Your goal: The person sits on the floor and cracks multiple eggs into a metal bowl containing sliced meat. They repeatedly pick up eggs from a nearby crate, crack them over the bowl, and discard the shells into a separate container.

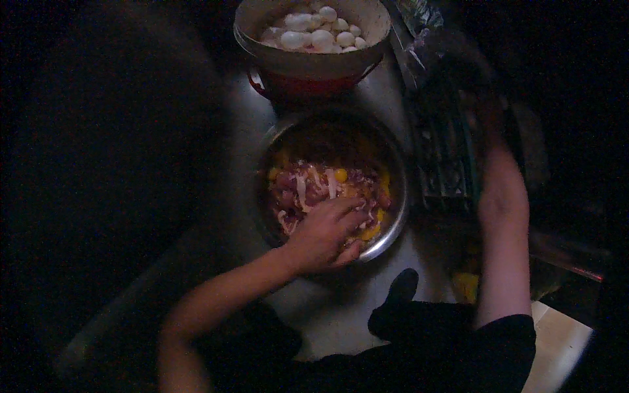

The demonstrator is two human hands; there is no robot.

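Note:
A steel bowl (396, 231) lies before me with chunks of raw-looking meat (289, 189) in it. Pale strips (301, 189) drape over the meat, and a round yellow piece like an egg yolk (341, 175) rests among them. More yellow bits lie along the bowl's right side. My left hand (327, 233) reaches over the near rim, its fingers apart and down on the mixture; I see nothing gripped in it. My right hand (487, 110) is stretched forward to the right, blurred and dark, beside a dark slatted rack or crate (444, 152). Whether it holds anything is hidden.
Beyond the steel bowl, a pale bowl (314, 59) of white eggs (322, 38) sits on a red container (309, 83). Crinkled clear plastic (427, 19) lies at the upper right. A pale board-like surface (560, 339) shows lower right. Darkness hides most of the left side.

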